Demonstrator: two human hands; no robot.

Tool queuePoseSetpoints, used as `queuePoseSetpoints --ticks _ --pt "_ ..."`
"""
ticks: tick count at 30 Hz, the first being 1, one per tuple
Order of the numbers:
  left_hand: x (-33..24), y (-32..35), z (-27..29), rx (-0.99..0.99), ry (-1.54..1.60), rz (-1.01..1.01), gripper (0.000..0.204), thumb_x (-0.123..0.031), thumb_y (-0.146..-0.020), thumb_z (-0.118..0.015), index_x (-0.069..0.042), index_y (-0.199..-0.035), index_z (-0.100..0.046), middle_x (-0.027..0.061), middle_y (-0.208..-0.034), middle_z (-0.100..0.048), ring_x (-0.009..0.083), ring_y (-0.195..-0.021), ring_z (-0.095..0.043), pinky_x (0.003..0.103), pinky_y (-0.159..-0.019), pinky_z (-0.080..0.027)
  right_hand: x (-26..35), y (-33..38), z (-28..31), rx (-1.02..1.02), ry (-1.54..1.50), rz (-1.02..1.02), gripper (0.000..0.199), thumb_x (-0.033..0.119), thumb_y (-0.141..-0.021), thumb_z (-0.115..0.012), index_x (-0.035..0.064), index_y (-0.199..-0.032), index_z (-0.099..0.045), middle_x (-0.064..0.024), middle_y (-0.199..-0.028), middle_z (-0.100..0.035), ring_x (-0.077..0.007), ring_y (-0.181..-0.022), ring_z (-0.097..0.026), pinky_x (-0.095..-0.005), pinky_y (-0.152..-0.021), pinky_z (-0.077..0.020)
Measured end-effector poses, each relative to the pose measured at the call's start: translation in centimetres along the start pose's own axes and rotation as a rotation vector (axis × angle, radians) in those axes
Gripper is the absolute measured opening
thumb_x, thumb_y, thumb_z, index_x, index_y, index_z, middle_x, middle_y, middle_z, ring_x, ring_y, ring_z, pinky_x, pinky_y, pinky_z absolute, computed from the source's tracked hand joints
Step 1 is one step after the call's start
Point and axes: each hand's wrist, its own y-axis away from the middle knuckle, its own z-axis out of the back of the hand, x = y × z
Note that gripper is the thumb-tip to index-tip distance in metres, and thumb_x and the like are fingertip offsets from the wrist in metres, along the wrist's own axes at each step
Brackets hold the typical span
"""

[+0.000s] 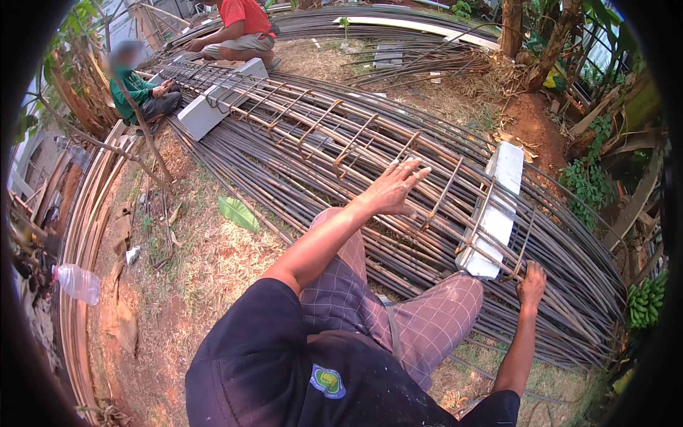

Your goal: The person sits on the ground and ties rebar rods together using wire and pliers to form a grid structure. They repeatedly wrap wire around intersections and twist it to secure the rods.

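A long rebar cage of rusty bars and square stirrups stretches from far left to near right in front of me. My left hand is open over its upper side, fingers spread, palm down; whether it touches the bars I cannot tell. At the near right end, my right hand is closed on the cage beside a stirrup; exactly which bar it grips is hidden. A pale concrete block supports this end, and another block supports the cage farther off.
Loose steel bars lie heaped beneath the cage. Far left, a person in green and one in red crouch beside it. Timber planks and a plastic bottle are at left. Green bananas hang at right.
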Motion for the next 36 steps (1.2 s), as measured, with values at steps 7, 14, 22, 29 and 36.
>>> queuePoseSetpoints --ticks 7,14,22,29,36 --pt "11.8 2.5 0.2 0.245 -0.47 0.13 0.101 -0.026 -0.075 -0.084 -0.003 -0.157 -0.029 0.0193 -0.163 -0.031 0.0334 -0.152 -0.029 0.045 -0.126 -0.024 0.1 -0.3 0.1 0.039 0.013 -0.01 0.058 -0.004 -0.073 -0.065 0.0051 -0.129 -0.058 -0.0161 -0.113 -0.06 -0.0379 -0.109 -0.058 -0.0485 -0.097 -0.0448" --pt "12.2 3.4 -4.7 -0.246 -0.418 0.26 0.069 -0.004 -0.092 -0.045 -0.008 -0.159 -0.027 0.0188 -0.165 -0.027 0.0317 -0.155 -0.022 0.056 -0.126 -0.011 -0.4 0.7 -0.6 0.074 0.07 -0.031 0.075 -0.005 -0.076 -0.062 0.0069 -0.149 -0.047 -0.0171 -0.12 -0.059 -0.0374 -0.117 -0.056 -0.0492 -0.114 -0.0379" --pt "19.7 5.7 2.0 0.124 -0.236 0.465 0.129 -0.032 -0.059 -0.094 -0.007 -0.161 -0.02 0.0212 -0.166 -0.021 0.0391 -0.154 -0.019 0.053 -0.126 -0.018 0.7 -0.1 0.4 0.18 0.08 -0.09 0.079 -0.008 -0.076 -0.066 0.0107 -0.15 -0.044 -0.0186 -0.133 -0.055 -0.039 -0.128 -0.051 -0.0509 -0.119 -0.0334" --pt "23.5 6.3 0.9 0.088 -0.394 0.091 0.075 -0.01 -0.09 -0.062 -0.011 -0.159 -0.031 0.0124 -0.163 -0.034 0.0303 -0.152 -0.031 0.049 -0.123 -0.029 13.8 -5.3 12.8 0.319 -0.301 -0.144 0.098 0.012 -0.078 -0.081 0.0054 -0.159 -0.026 -0.0251 -0.149 -0.043 -0.0419 -0.138 -0.042 -0.0485 -0.115 -0.0366" --pt "21.3 6.2 1.2 -0.043 -0.241 0.195 0.071 -0.006 -0.088 -0.061 -0.014 -0.155 -0.038 0.0104 -0.161 -0.039 0.0289 -0.148 -0.038 0.05 -0.119 -0.034 37.8 -13.0 4.9 0.139 -0.401 0.319 0.056 0.019 -0.081 -0.079 0.0037 -0.131 -0.057 -0.019 -0.128 -0.061 -0.0376 -0.114 -0.061 -0.0486 -0.094 -0.0504"
